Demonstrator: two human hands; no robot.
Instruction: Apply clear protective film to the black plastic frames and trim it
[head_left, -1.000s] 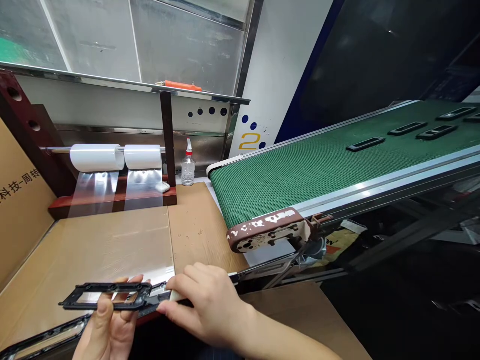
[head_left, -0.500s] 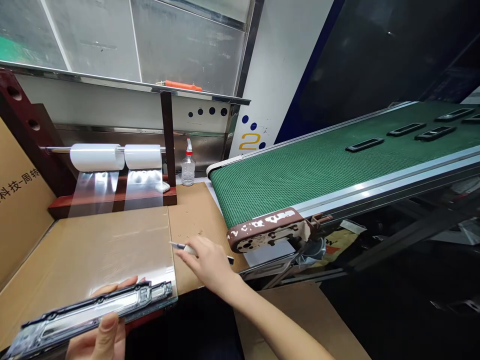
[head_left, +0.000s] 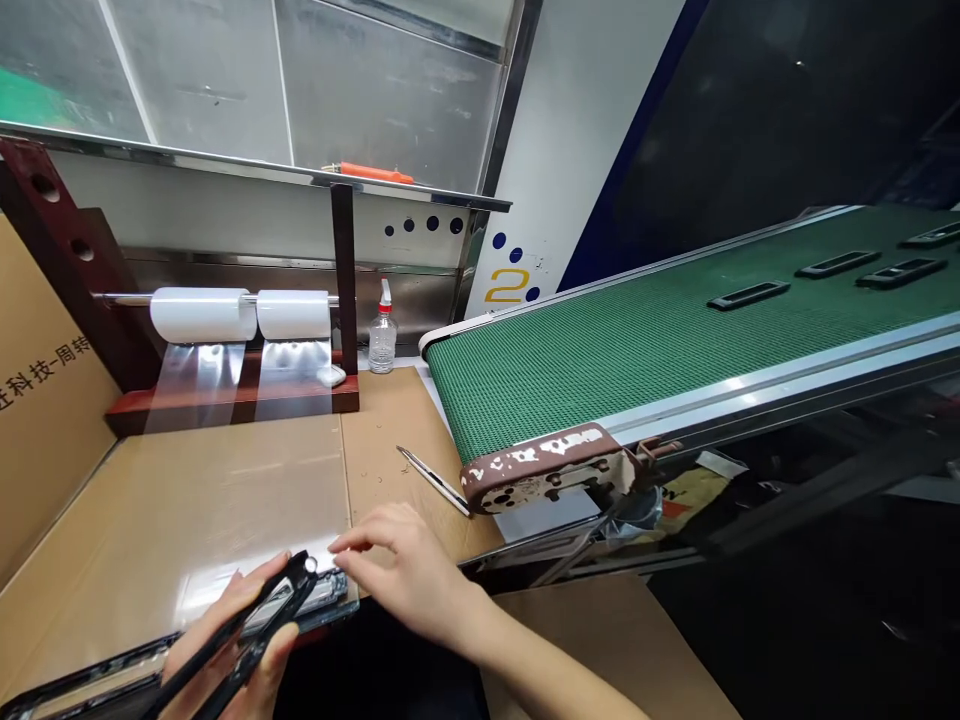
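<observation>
My left hand (head_left: pixel 225 650) grips a long black plastic frame (head_left: pixel 247 625), tilted on edge above the cardboard bench top (head_left: pixel 187 490). Under it lies a second black frame (head_left: pixel 82 680) with clear film on it, along the bench's near edge. My right hand (head_left: pixel 409 570) hovers at the right end of the held frame with its fingers curled loosely, thumb and forefinger close to the frame's tip; I cannot see anything in it. A pair of metal tweezers (head_left: pixel 433 478) lies on the cardboard, beyond my right hand, close to the conveyor's end.
A green conveyor belt (head_left: pixel 637 340) carrying several black frames (head_left: pixel 748 294) slopes in from the right. Two rolls of clear film (head_left: pixel 240 313) hang on a red-brown wooden stand at the back. A spray bottle (head_left: pixel 383 340) stands beside it. A cardboard box wall (head_left: pixel 37 400) closes the left.
My right hand has put the tweezers down on the cardboard and come back to the frame's right end. My left hand has tipped a frame up on edge.
</observation>
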